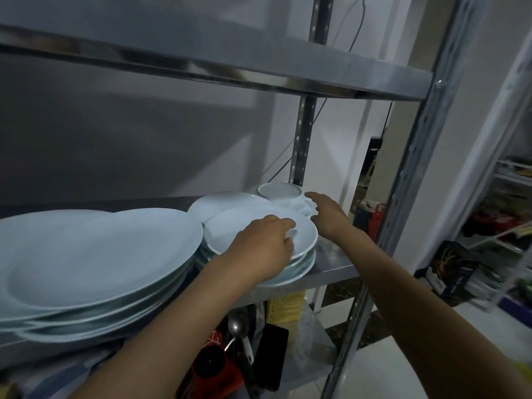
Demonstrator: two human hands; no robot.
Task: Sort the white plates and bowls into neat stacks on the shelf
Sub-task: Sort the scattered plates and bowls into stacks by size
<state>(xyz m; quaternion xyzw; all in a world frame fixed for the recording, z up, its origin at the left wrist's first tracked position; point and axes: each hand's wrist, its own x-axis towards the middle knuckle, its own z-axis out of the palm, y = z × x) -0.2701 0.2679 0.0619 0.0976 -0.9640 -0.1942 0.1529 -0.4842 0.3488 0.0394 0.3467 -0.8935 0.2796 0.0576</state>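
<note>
A stack of large white plates [95, 254] fills the left of the steel shelf [331, 266]. To its right stands a smaller stack of white plates [230, 226]. My left hand [263, 246] grips the near rim of that stack's top plate, fingers curled over the edge. Behind it lies another white plate [224, 201], and a white bowl [279, 191] stands at the back right corner. My right hand [326, 211] reaches toward the bowl with fingers stretched out, holding nothing, just beside a small white ruffled dish [305, 207].
An upper steel shelf [230, 59] hangs overhead. Slotted metal posts [403, 168] frame the right side. The lower shelf holds a ladle [236, 326], a black phone [272, 355], a yellow box [285, 306] and red items. Another rack [503, 226] stands at far right.
</note>
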